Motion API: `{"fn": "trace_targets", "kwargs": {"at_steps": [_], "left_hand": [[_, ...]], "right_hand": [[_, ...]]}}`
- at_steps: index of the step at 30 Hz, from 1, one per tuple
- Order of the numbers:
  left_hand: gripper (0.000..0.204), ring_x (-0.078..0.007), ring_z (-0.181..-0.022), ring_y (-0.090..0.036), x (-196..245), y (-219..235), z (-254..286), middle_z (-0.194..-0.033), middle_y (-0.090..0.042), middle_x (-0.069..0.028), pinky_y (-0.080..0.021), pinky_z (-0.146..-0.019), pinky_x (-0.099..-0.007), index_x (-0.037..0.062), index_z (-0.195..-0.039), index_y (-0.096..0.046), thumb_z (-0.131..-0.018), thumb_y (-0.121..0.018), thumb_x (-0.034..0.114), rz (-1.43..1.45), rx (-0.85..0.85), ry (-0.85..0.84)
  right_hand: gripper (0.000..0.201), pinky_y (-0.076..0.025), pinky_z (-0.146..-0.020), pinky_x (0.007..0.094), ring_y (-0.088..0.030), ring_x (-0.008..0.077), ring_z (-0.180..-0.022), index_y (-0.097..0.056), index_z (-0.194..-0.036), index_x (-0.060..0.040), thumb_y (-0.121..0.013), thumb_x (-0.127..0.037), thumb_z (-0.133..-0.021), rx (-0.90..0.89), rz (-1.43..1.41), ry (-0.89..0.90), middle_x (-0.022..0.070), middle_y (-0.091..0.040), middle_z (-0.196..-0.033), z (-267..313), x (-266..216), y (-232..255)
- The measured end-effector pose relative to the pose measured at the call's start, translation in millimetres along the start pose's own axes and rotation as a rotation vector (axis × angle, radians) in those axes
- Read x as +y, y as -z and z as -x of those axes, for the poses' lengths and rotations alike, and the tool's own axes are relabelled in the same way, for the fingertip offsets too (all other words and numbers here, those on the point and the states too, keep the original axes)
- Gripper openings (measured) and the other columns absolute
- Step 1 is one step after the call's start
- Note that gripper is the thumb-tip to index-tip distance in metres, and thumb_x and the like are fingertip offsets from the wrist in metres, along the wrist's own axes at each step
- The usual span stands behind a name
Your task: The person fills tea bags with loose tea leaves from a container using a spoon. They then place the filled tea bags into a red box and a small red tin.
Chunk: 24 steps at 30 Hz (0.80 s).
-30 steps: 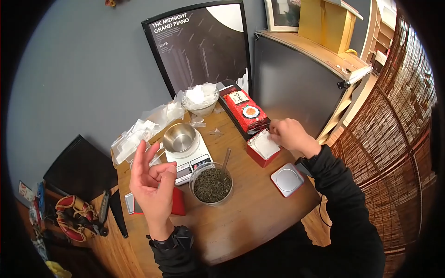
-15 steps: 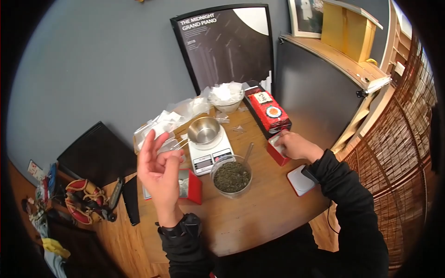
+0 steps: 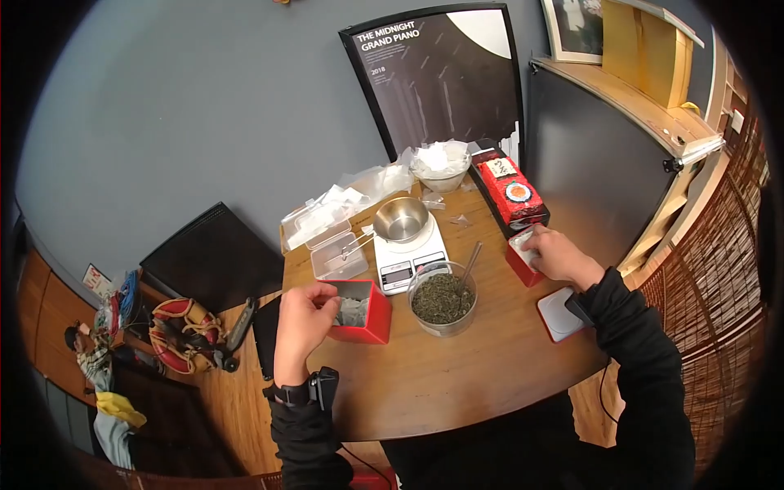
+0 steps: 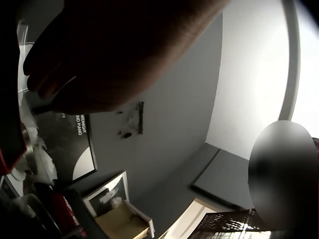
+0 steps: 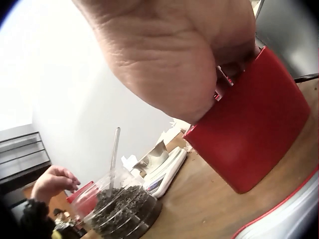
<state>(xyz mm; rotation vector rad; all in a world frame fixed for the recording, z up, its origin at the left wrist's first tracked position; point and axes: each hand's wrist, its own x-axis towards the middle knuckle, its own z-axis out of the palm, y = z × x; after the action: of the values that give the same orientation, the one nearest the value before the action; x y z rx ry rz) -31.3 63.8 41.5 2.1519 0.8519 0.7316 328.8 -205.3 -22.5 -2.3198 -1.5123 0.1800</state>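
Note:
My left hand (image 3: 304,322) hovers at the open top of a red tin (image 3: 377,317) that holds clear plastic packets (image 3: 353,312). Its fingers are loosely bent, with nothing visible between them. On the right, my right hand (image 3: 563,257) reaches into a second red tin (image 5: 251,124), where white packets (image 3: 523,245) show at the opening. The tin's wall hides those fingertips, so I cannot tell what they hold. Between the tins stands a clear tub of dried leaves (image 3: 442,300) with a spoon (image 3: 472,263) leaning in it.
Behind the tub, a white kitchen scale (image 3: 412,257) carries a metal pan (image 3: 400,219). A lid (image 3: 562,314) lies beside the right tin. Farther back are a bowl of white packets (image 3: 441,167), a red tea pack (image 3: 510,189) and clear plastic boxes (image 3: 339,257).
My left hand has come down from its raised position to the left tin. My right hand has gone deeper into the right tin. The head view has swung left.

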Motion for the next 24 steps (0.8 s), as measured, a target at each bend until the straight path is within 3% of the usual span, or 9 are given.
{"fn": "trace_targets", "kwargs": {"at_steps": [3, 4, 7, 8, 11, 15, 17, 22, 24], "left_hand": [[0.023, -0.0282, -0.072, -0.072, -6.9, 0.0, -7.2, -0.084, -0.073, -0.0199, -0.055, -0.068, -0.0352, -0.0035, -0.097, -0.073, -0.076, -0.069, 0.005, -0.353, -0.201, -0.023], [0.023, -0.0282, -0.072, -0.072, -7.8, -2.9, -10.1, -0.084, -0.073, -0.0199, -0.055, -0.068, -0.0352, -0.0035, -0.097, -0.073, -0.076, -0.069, 0.005, -0.355, -0.195, -0.021], [0.028, -0.0269, -0.083, -0.072, -14.7, -16.4, -23.2, -0.090, -0.073, -0.0209, -0.054, -0.075, -0.0347, 0.0012, -0.103, -0.073, -0.077, -0.068, 0.010, -0.347, -0.468, 0.013], [0.028, -0.0269, -0.083, -0.072, -15.5, -20.0, -27.9, -0.090, -0.073, -0.0209, -0.054, -0.075, -0.0347, 0.0012, -0.103, -0.073, -0.077, -0.068, 0.010, -0.344, -0.468, 0.006], [0.035, -0.0298, -0.088, -0.071, -20.7, -32.8, -41.7, -0.097, -0.073, -0.0192, -0.053, -0.079, -0.0350, 0.0055, -0.110, -0.072, -0.078, -0.068, 0.019, -0.362, -0.754, 0.049], [0.039, -0.0337, -0.094, -0.070, -25.5, -43.1, -47.4, -0.101, -0.072, -0.0218, -0.053, -0.082, -0.0376, 0.0037, -0.111, -0.071, -0.078, -0.069, 0.023, -0.438, -0.806, 0.035], [0.039, -0.0351, -0.099, -0.068, -25.6, -48.5, -47.9, -0.106, -0.070, -0.0226, -0.053, -0.083, -0.0384, 0.0027, -0.111, -0.070, -0.080, -0.070, 0.027, -0.611, -0.809, -0.003], [0.046, -0.0410, -0.105, -0.064, -52.4, -62.8, -52.1, -0.110, -0.068, -0.0254, -0.053, -0.087, -0.0420, 0.0013, -0.109, -0.069, -0.078, -0.071, 0.035, -0.626, -0.838, -0.148], [0.047, -0.0413, -0.104, -0.064, -34.6, -60.4, -48.5, -0.109, -0.068, -0.0254, -0.053, -0.087, -0.0426, 0.0013, -0.108, -0.069, -0.077, -0.070, 0.036, -0.606, -0.815, -0.209]], "right_hand": [[0.029, -0.051, -0.089, 0.0426, -0.063, 0.0365, -0.102, -0.072, -0.104, -0.0049, -0.071, -0.005, -0.075, 0.049, 0.043, 0.035, 0.0158, -0.061, -0.107, 3.3, -0.7, -1.4], [0.026, -0.052, -0.087, 0.0429, -0.064, 0.0359, -0.099, -0.072, -0.103, -0.0052, -0.069, -0.005, -0.076, 0.074, 0.072, 0.046, 0.0151, -0.062, -0.105, 4.7, -1.4, -0.5], [0.023, -0.053, -0.083, 0.0436, -0.064, 0.0350, -0.095, -0.072, -0.101, -0.0060, -0.067, -0.005, -0.079, 0.136, 0.125, 0.056, 0.0140, -0.063, -0.102, 9.7, -4.9, 0.6], [0.022, -0.053, -0.082, 0.0440, -0.065, 0.0346, -0.094, -0.072, -0.101, -0.0063, -0.066, -0.006, -0.079, 0.171, 0.147, 0.057, 0.0135, -0.063, -0.101, 11.1, -5.9, 1.6], [0.020, -0.053, -0.080, 0.0447, -0.065, 0.0350, -0.092, -0.071, -0.099, -0.0060, -0.064, -0.006, -0.080, 0.270, 0.128, 0.080, 0.0136, -0.063, -0.099, 14.5, -4.4, -0.5], [0.018, -0.053, -0.079, 0.0454, -0.064, 0.0369, -0.091, -0.070, -0.098, -0.0045, -0.064, -0.006, -0.081, 0.351, 0.050, 0.076, 0.0152, -0.063, -0.099, 26.4, -18.0, 5.0], [0.020, -0.052, -0.081, 0.0448, -0.063, 0.0372, -0.093, -0.069, -0.099, -0.0037, -0.065, -0.006, -0.080, 0.375, 0.007, 0.059, 0.0157, -0.063, -0.100, 36.9, -26.7, 8.5], [0.017, -0.052, -0.080, 0.0443, -0.063, 0.0373, -0.092, -0.068, -0.098, -0.0028, -0.066, -0.008, -0.082, 0.420, -0.156, 0.027, 0.0150, -0.064, -0.101, 62.9, -38.9, 15.4], [0.016, -0.052, -0.079, 0.0439, -0.064, 0.0369, -0.091, -0.068, -0.098, -0.0025, -0.067, -0.007, -0.082, 0.454, -0.167, 0.038, 0.0148, -0.064, -0.100, 72.2, -38.8, 11.6]]}}
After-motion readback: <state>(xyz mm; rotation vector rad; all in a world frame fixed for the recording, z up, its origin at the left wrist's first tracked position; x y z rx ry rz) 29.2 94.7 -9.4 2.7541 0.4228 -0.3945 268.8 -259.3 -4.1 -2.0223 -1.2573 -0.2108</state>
